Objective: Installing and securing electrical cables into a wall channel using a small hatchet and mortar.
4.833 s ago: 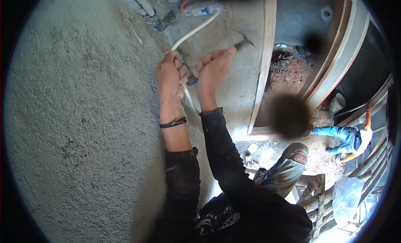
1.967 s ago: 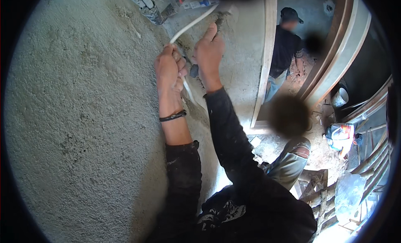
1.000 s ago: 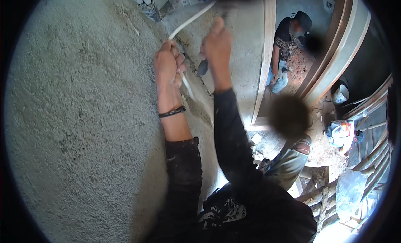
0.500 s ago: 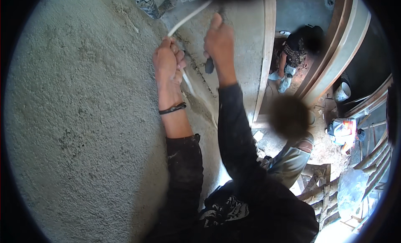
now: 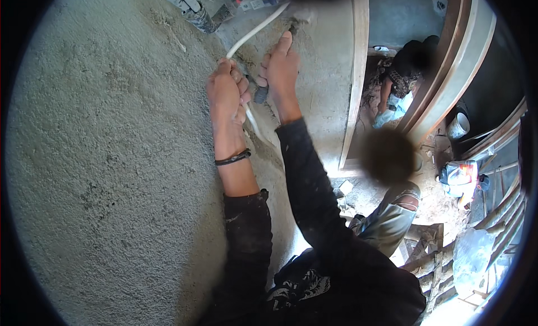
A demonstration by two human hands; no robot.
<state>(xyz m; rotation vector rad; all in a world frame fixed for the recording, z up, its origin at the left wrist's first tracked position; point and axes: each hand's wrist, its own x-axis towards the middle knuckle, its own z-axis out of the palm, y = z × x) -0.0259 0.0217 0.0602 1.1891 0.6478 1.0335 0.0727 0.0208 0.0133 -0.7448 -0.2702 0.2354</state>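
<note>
My left hand is closed around a white cable, which runs up to the right from the fist. Its lower length comes out below the fist and lies along the rough grey wall. My right hand is wrapped round a tool with a dark handle, thumb stretched upward along it. The handle's butt shows below the fingers; I cannot make out the tool's kind. Beyond the thumb the wall has a dark, broken patch. A rough groove in the wall passes between my two hands.
Grey pipes stand at the top left. To the right, a wooden door frame opens on a room where another person bends down. A white bucket, wooden poles and a clear plastic bag lie lower right.
My right hand has moved left and slightly down with the tool, closer to my left hand. My left hand keeps hold of the cable, a little lower in view.
</note>
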